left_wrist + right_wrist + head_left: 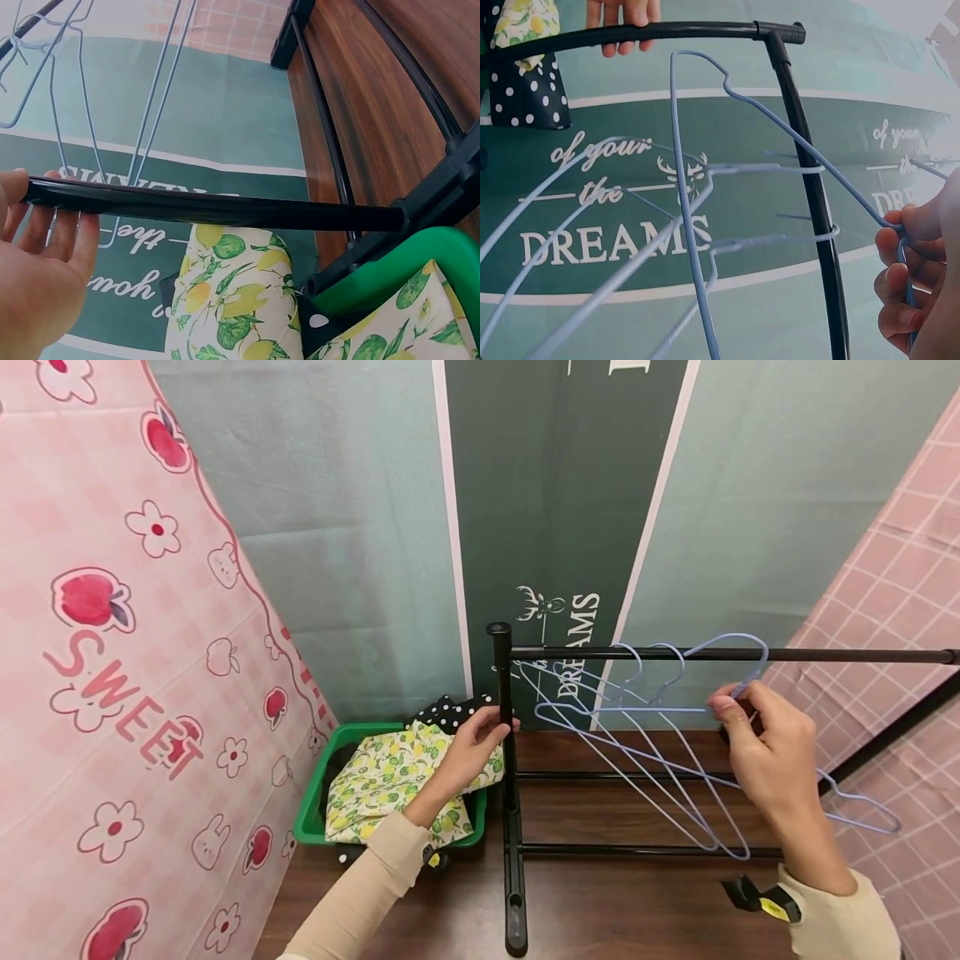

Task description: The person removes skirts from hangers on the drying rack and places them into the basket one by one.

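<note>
My left hand (pixel 471 752) holds the black upright post (pixel 503 677) of a clothes rack, fingers on one side and thumb on the other in the left wrist view. In my right hand (pixel 776 747), thumb and fingers pinch a light blue hanger (pixel 847 187) near its neck. Its hook overlaps the top rail (pixel 862 654) in the head view; whether it rests there I cannot tell. Two more blue hangers hang from that rail, their hooks (pixel 836 231) over it, between the post and my right hand.
On the wooden floor (pixel 615 910), left of the rack, a green basket (pixel 306 806) holds lemon-print cloth (pixel 397 768) and black polka-dot cloth (pixel 442 714). Lower black bars (pixel 637 850) cross the rack near the floor. Printed curtains (pixel 352 527) surround the space.
</note>
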`<state>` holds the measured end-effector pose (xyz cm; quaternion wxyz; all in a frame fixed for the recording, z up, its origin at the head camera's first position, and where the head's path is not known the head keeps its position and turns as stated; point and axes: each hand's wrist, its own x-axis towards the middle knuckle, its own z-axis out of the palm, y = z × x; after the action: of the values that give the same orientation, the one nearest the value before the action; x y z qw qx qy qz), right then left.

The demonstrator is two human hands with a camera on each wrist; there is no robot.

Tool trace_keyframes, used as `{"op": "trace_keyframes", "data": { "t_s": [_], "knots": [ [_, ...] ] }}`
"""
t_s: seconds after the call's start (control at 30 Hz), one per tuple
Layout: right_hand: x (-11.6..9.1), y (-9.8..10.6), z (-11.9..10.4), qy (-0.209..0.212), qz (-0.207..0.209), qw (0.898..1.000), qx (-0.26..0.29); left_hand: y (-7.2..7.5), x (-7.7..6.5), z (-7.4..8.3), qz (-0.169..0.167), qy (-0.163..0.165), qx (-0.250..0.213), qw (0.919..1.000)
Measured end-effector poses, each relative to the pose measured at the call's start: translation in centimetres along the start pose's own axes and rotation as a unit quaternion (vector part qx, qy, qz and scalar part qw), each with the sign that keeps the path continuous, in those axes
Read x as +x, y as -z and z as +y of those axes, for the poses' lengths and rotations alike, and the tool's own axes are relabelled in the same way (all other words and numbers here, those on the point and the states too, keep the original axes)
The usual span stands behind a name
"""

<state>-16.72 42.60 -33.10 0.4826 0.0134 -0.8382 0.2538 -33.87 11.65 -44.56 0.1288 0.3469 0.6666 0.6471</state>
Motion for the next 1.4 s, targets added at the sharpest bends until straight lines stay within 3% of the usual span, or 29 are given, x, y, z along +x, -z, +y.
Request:
{"op": "trace_keyframes", "data": {
  "t_s": [0.43,0.87,1.13,1.4],
  "knots": [
    [-0.4,2.1,1.0,-0.023,0.033,0.999,-0.008,0.0,0.4,-2.5,0.018,-0.013,0.014,0.9997],
    [-1.1,3.7,2.0,-0.034,0.062,0.997,-0.023,-0.1,0.3,-2.5,0.021,-0.005,0.018,0.9996],
    [-1.3,4.9,2.3,-0.039,0.056,0.997,-0.036,-0.1,0.2,-2.5,0.020,-0.011,0.019,0.9996],
    [-1.5,5.8,2.8,-0.061,0.071,0.994,-0.050,-0.2,-0.2,-0.7,0.019,-0.007,0.016,0.9997]
  ]
}}
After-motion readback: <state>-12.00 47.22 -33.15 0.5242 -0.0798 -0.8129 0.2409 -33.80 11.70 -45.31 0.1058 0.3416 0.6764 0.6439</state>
